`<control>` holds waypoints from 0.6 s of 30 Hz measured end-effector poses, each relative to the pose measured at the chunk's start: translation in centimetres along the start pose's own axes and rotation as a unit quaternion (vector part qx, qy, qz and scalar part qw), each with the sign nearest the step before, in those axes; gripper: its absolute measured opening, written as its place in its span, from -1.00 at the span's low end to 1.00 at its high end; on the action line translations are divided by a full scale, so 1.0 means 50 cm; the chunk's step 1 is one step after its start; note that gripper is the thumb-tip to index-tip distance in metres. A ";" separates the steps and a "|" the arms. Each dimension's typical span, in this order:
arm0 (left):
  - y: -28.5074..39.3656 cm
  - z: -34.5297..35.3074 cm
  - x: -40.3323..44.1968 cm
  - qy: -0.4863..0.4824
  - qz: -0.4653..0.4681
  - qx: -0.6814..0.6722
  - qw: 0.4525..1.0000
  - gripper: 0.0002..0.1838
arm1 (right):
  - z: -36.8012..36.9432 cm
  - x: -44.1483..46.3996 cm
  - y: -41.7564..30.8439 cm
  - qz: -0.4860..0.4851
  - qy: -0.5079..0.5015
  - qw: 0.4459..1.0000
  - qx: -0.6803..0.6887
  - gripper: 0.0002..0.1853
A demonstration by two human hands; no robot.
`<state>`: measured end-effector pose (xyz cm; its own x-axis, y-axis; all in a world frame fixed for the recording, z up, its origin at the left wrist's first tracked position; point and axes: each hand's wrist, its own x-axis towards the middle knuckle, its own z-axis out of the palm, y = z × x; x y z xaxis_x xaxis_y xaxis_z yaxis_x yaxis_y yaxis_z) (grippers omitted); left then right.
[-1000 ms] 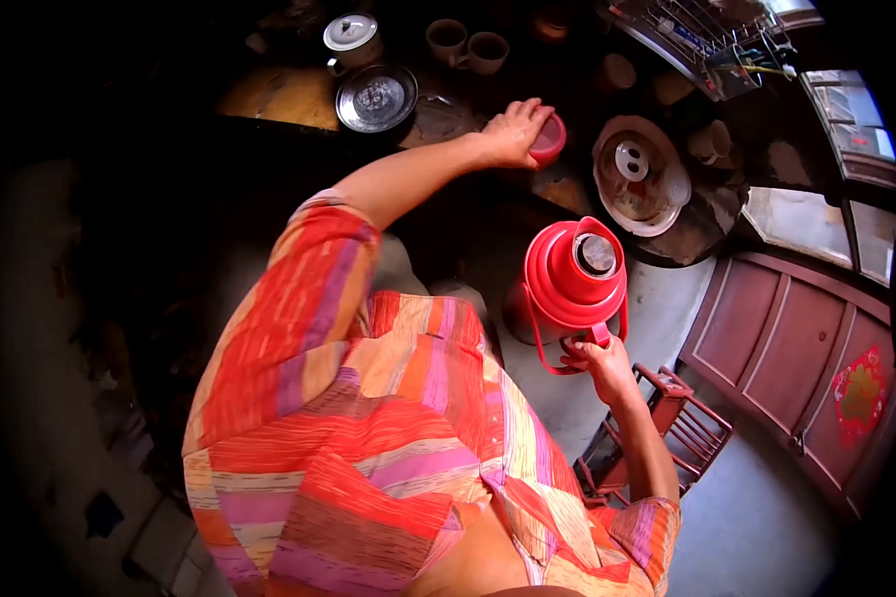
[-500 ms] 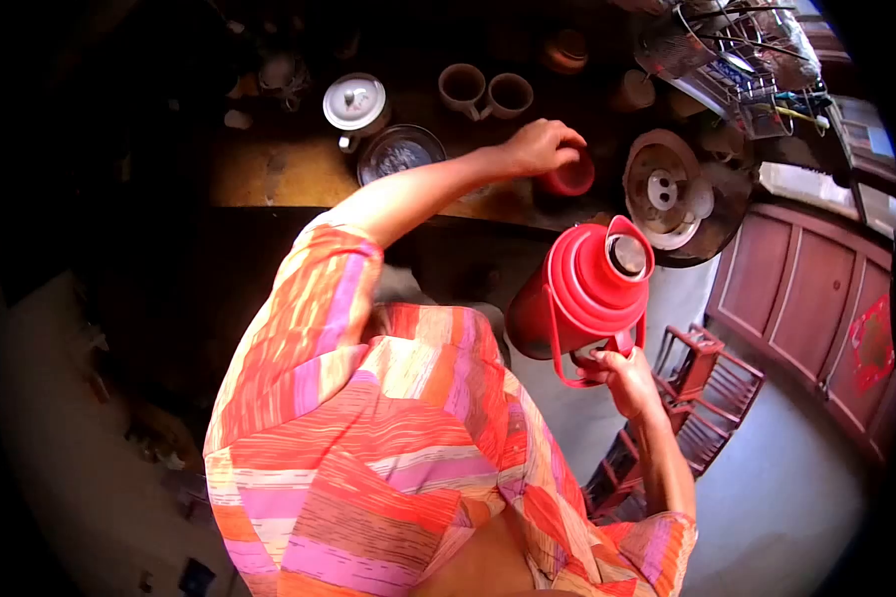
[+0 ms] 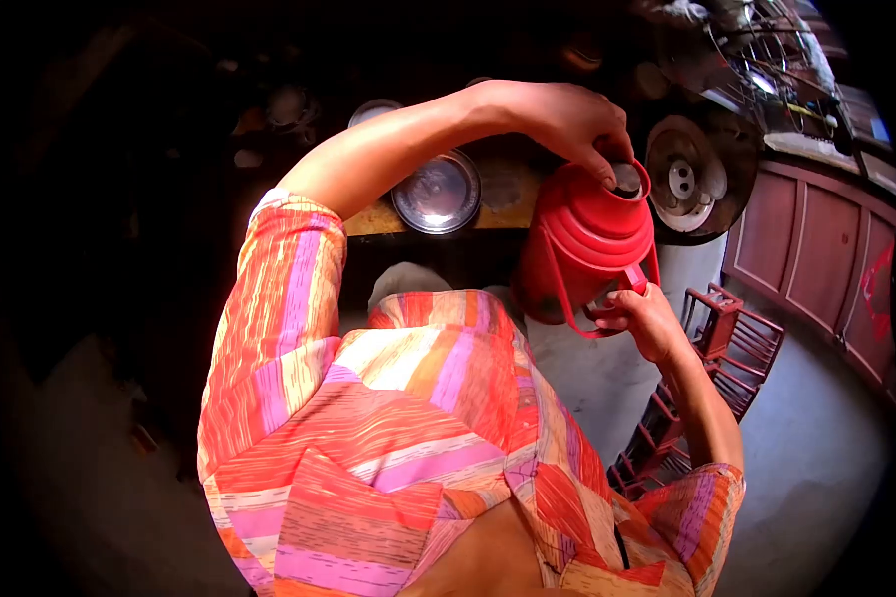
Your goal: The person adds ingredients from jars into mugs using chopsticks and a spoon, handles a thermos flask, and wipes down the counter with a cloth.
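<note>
A red thermos flask (image 3: 585, 224) leans toward the upper right in front of the table. My right hand (image 3: 647, 318) is wrapped round its side handle from below. Across the table from the left comes my other arm, and my left hand (image 3: 572, 124) is closed at the flask's mouth, thumb and fingers on the grey stopper (image 3: 628, 180). That stopper sits in the mouth, partly covered by the fingers. The red cup-shaped lid seen earlier on the table is out of sight now.
On the wooden table (image 3: 513, 212) lies a shiny metal plate (image 3: 438, 194), with a white lidded mug (image 3: 372, 108) half hidden by my arm. A round dish (image 3: 685, 199) stands right of the flask. Beyond are a wire rack (image 3: 767, 75), wooden chair (image 3: 732, 343) and brown panelled doors (image 3: 821, 249).
My left hand has left the red lid on the table and moved right to the stopper. The flask, still held by my right hand, sits slightly higher in view.
</note>
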<state>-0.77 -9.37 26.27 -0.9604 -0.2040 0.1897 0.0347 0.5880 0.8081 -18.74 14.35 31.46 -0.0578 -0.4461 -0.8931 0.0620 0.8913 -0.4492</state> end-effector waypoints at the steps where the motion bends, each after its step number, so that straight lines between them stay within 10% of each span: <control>1: -0.007 -0.008 0.005 -0.035 -0.014 0.008 0.999 -0.53 | 0.003 0.006 -0.007 0.002 -0.002 1.000 -0.004 -0.89; 10: -0.044 -0.026 -0.035 -0.027 -0.128 -0.065 0.989 -0.48 | 0.022 0.044 -0.047 0.029 0.016 0.999 -0.041 -0.87; 18: -0.139 0.055 -0.233 0.347 -0.181 -0.341 0.854 -0.53 | 0.046 0.079 -0.086 0.021 0.000 0.997 -0.069 -0.89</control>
<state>9.39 -8.92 16.90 -0.5546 -0.8307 -0.0485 0.1505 -0.1575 0.9760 -16.95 8.56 29.83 -0.0582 -0.4072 -0.9115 -0.0730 0.9123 -0.4030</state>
